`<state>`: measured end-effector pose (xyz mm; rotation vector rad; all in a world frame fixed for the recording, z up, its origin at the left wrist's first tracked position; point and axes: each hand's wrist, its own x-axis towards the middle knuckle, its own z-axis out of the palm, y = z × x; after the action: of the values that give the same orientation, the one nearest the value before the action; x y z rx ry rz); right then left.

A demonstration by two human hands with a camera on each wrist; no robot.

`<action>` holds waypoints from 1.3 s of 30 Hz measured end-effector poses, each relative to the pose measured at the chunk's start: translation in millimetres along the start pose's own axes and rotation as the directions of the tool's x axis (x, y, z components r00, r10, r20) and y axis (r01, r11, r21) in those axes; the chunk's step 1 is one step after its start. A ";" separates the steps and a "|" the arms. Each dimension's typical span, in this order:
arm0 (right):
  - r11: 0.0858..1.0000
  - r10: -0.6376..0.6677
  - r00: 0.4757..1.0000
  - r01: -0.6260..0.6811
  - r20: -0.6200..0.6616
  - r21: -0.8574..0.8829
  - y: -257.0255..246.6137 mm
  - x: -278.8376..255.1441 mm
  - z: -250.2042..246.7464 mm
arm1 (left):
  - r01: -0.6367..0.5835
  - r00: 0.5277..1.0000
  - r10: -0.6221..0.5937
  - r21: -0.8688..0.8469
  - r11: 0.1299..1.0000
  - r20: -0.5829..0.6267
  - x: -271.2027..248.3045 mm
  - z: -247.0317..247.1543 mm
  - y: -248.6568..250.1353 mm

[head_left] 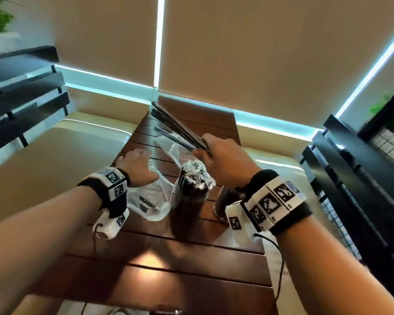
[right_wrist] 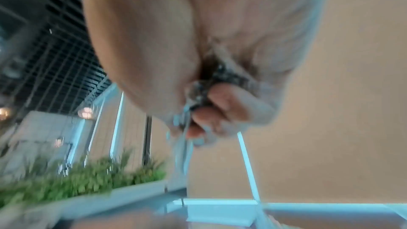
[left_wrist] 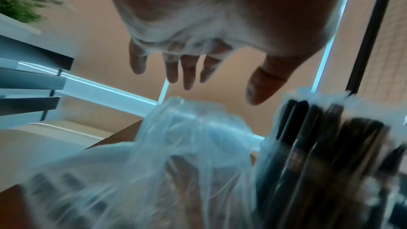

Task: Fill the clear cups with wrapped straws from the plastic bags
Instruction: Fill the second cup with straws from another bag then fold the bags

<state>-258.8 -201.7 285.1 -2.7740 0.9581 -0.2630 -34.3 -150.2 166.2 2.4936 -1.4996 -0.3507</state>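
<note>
Right hand (head_left: 223,155) grips a bundle of dark wrapped straws (head_left: 178,127), fanned toward 11 o'clock above the desk (head_left: 191,258), judged ready for loading. Left hand (head_left: 135,165) lies flat, fingers spread and empty, pinning a plastic bag (head_left: 146,201), probably to steady it. Count: two clear cups, one packed full (head_left: 189,201) at centre, another (head_left: 224,201) at 3 o'clock; two bags, the second (head_left: 168,148) at 12 o'clock.

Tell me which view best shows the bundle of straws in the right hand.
The head view: the bundle of straws fans out whole from the right hand, above the table. The right wrist view shows only blurred ends inside curled fingers. The left wrist view misses it.
</note>
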 end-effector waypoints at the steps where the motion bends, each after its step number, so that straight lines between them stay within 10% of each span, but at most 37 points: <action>1: 1.000 0.012 0.997 -0.011 -0.074 0.020 0.2 0.8 11.9 | -0.061 0.998 0.058 -0.125 0.990 -0.030 -4.6 -12.3 8.9; 5: 0.992 0.078 0.980 -0.058 -0.185 0.108 -3.0 7.3 63.4 | -0.143 0.972 0.233 -0.813 0.564 -0.009 -18.2 -55.3 33.0; 9: 0.973 0.066 0.970 -0.009 -0.236 0.232 -17.2 16.8 86.1 | -0.053 0.977 0.215 -0.972 0.228 -0.003 -25.7 -75.5 49.0; 14: 0.966 -0.015 0.973 0.074 -0.232 0.248 -27.0 29.5 98.4 | -0.079 0.989 -0.138 -0.979 -0.190 -0.053 -15.6 -81.6 72.8; 22: 0.944 0.170 0.958 -0.090 -0.233 0.317 -7.1 23.1 104.3 | -0.292 0.952 -0.176 -0.914 -0.281 -0.250 -14.0 -111.6 72.1; 29: 0.907 0.196 0.948 -0.079 -0.249 0.414 -18.7 41.5 99.6 | -0.444 0.896 -0.003 -0.896 0.030 -0.444 -23.4 -89.1 87.3; 34: 0.973 0.210 0.921 -0.230 -0.328 -0.024 3.8 28.9 100.2 | -0.489 0.857 -0.046 -0.837 0.245 -0.514 -9.4 -84.4 64.4; 39: 0.909 0.411 0.896 -0.391 -0.167 0.143 26.7 24.0 130.8 | -0.421 0.887 -0.072 -0.864 0.275 -0.455 3.0 -54.0 56.1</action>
<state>-225.9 -220.9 154.9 -2.4118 1.4886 -0.5063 -63.2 -175.6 234.0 1.2410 -0.8811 -0.4545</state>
